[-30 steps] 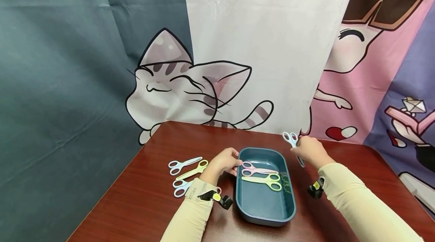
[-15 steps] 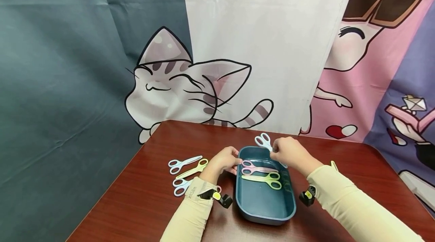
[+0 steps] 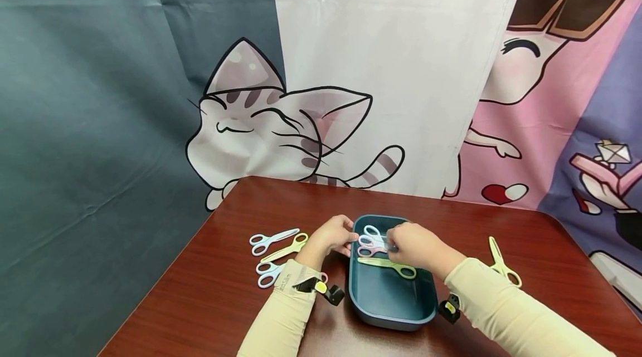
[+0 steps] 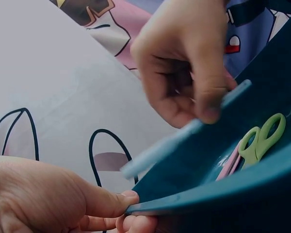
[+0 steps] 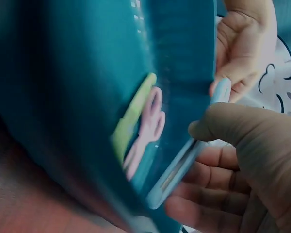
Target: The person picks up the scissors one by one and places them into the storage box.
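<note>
My left hand [image 3: 331, 239] pinches the left rim of a dark teal plastic bin [image 3: 393, 296], thumb on top. Over the bin's far part, my right hand [image 3: 421, 245] pinches light blue scissors [image 5: 170, 182] by the blade part, loops pointing left. On the bin's floor lie pink scissors [image 5: 149, 126], partly covered in the head view by the blue pair. Nearer me in the bin are yellow-green scissors [image 3: 393, 266], their loops to the right. The left wrist view shows the held scissors above the bin floor, blurred.
Left of the bin on the brown table [image 3: 200, 290] lie light blue scissors [image 3: 273, 240], yellow-green scissors [image 3: 287, 250] and another light blue pair [image 3: 269, 273]. A pink loop [image 3: 324, 277] peeks out by my left wrist. Yellow-green scissors [image 3: 499, 262] lie right of my right forearm.
My right hand has carried the light blue scissors leftward from right of the bin to over its inside. Yellow-green scissors on the right have come into view. My left hand has kept its place.
</note>
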A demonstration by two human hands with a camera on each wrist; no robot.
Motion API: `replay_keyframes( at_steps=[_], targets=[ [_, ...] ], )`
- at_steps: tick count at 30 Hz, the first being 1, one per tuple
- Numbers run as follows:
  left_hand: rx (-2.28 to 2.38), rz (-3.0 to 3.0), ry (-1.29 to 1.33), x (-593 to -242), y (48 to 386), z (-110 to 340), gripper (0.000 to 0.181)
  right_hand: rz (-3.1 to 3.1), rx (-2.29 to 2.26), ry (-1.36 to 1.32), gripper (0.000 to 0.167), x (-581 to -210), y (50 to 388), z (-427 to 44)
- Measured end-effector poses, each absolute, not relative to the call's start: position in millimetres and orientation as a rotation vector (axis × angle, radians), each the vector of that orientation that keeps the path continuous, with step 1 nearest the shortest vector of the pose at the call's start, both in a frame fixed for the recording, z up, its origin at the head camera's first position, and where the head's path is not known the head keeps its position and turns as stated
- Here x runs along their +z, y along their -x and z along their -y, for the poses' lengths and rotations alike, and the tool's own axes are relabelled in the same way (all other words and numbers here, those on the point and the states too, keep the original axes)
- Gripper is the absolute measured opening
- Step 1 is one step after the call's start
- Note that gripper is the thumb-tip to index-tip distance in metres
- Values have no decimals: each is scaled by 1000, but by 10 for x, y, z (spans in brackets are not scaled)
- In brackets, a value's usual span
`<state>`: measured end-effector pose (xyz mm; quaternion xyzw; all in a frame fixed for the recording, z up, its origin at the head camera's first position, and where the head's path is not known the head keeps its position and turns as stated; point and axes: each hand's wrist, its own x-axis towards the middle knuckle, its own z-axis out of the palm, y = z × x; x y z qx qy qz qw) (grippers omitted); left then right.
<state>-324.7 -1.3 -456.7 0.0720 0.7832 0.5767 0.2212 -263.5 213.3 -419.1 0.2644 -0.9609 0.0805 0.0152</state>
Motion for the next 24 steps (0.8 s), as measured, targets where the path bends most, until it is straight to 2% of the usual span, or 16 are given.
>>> replay_keyframes(
  at_steps=[12,19,24],
  targets=[
    [1576,-2175,-199,-4552,3253,14,25,2983,160,-1078,15,-4452,2532,-2079],
    [1575,-2182,-175,-4546,3253,5,25,2975,125,-1115,27,-4547,2512,-2066],
    [1587,-2165,-172,-4563,3257,16,27,2931,91,-1154,26,-4570,2484,-2050]
  ],
)
